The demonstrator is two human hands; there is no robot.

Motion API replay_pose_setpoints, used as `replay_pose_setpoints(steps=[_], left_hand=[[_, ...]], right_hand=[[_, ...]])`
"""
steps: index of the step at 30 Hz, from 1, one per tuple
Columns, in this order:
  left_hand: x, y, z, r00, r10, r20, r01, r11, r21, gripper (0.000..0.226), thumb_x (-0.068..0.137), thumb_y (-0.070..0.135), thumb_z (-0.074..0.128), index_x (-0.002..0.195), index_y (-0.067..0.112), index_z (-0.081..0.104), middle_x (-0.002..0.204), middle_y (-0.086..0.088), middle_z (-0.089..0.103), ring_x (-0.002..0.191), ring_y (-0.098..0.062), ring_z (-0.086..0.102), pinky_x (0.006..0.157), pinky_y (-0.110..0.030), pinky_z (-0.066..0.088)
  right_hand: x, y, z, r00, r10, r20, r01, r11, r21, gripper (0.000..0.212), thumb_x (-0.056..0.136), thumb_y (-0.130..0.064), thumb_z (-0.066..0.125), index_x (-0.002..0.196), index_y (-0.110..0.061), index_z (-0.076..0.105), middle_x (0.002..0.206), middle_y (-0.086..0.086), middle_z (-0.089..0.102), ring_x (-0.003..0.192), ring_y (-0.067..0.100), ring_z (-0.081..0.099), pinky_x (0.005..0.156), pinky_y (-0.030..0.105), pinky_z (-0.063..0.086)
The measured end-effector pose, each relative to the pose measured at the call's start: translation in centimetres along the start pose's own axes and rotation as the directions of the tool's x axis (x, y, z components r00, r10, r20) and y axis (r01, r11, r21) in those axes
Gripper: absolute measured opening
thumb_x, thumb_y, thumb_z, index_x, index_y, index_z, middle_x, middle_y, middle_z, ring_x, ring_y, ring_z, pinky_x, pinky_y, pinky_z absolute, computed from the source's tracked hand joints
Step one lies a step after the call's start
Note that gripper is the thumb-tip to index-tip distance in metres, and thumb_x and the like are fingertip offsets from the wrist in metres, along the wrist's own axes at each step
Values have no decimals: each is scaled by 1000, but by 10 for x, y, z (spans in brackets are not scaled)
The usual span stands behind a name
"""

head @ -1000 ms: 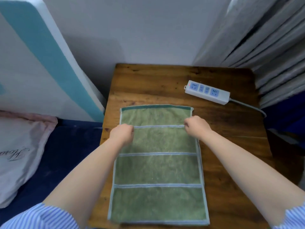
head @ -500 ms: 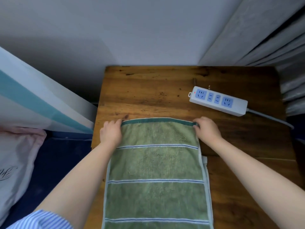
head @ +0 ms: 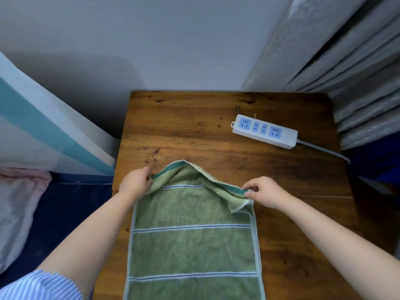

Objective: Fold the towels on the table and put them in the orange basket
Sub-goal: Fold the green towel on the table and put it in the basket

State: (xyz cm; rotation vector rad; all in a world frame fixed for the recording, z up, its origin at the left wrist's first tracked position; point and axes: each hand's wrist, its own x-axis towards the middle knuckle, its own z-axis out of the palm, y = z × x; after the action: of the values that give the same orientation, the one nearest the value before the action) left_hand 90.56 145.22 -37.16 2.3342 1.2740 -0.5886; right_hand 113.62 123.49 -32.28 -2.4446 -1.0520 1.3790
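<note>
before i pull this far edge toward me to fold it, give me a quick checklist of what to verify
1. Left hand holds the far left corner of the green towel: ok, fingers curled on the edge.
2. Right hand holds the far right corner: ok, pinching the dark trim.
3. Far edge lifted off the table: ok, it arches up between the hands.
4. Rest of the towel lies flat: ok as far as seen; the near end runs out of frame.
5. Power strip clear of the fold: ok, apart from the towel.
6. Orange basket ready: cannot tell, not in view.
</note>
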Motion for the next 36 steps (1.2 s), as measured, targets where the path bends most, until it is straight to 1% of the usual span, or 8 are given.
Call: replay_pose_setpoints(steps=[4, 9, 17, 23, 25, 29, 34, 36], left_hand=[[3, 11, 3, 1000, 0, 3, 0, 999, 46, 47, 91, 22, 51, 137, 25, 42, 132, -11, 47, 120, -31, 43, 96, -40, 43], [1, 27, 7, 999, 33, -12, -31, 989, 143, 23, 89, 15, 51, 107, 14, 66, 109, -11, 58, 104, -31, 53, 80, -36, 46], [-27, 24, 33, 997, 83, 0, -82, 977, 197, 37, 98, 26, 38, 130, 10, 41, 127, -13, 47, 117, -31, 44, 91, -41, 44], [-36, 30, 45, 994, 76, -77, -58, 976, 210, 27, 98, 19, 36, 117, 6, 50, 121, -13, 53, 113, -30, 46, 90, -39, 41], [-39, 29, 41, 987, 67, -144, -53, 993, 101, 25, 97, 19, 41, 113, 5, 54, 117, -14, 55, 111, -31, 47, 90, -39, 41], [-60, 16, 30, 979, -87, -183, 7, 916, -400, 21, 94, 13, 48, 108, 2, 58, 101, -6, 56, 99, -26, 52, 84, -33, 41], [-98, -15, 23, 989, -64, 137, 145, 651, -745, 13, 93, 4, 49, 82, 7, 54, 81, -10, 53, 74, -22, 51, 72, -27, 48], [-117, -37, 17, 917, 17, 399, 318, 572, -756, 21, 94, 3, 47, 75, 9, 51, 75, -10, 50, 64, -19, 48, 60, -24, 49]], right_hand=[[-8, 0, 10, 999, -33, 34, 33, 999, -18, 30, 90, -14, 56, 120, -11, 62, 120, 7, 63, 92, 9, 49, 78, 20, 39], [-12, 10, 14, 998, -36, 41, 37, 999, -23, 31, 89, -13, 57, 120, -9, 62, 122, 8, 62, 96, 12, 52, 80, 18, 36], [-27, 23, 29, 1000, 10, -6, -10, 1000, 17, 31, 90, -14, 57, 120, -10, 62, 121, 8, 63, 91, 10, 48, 79, 18, 35], [-40, 24, 51, 998, 38, -49, -35, 997, 64, 34, 91, -12, 55, 125, -7, 57, 131, 8, 57, 119, 20, 52, 97, 26, 41], [-43, 23, 55, 997, 24, -67, -19, 997, 69, 34, 91, -12, 55, 124, -8, 57, 129, 8, 58, 114, 19, 53, 94, 27, 42], [-57, 18, 51, 992, 6, -129, 7, 995, 99, 30, 90, -12, 56, 119, -8, 62, 121, 8, 62, 94, 8, 47, 80, 21, 37], [-77, 18, 42, 996, 84, -11, -84, 996, 11, 22, 88, -11, 57, 105, -7, 70, 101, 8, 69, 81, 12, 56, 73, 22, 44], [-91, 17, 40, 981, 123, 148, -112, 991, -77, 17, 87, -9, 58, 96, -7, 72, 86, 5, 70, 68, 9, 60, 65, 20, 48]])
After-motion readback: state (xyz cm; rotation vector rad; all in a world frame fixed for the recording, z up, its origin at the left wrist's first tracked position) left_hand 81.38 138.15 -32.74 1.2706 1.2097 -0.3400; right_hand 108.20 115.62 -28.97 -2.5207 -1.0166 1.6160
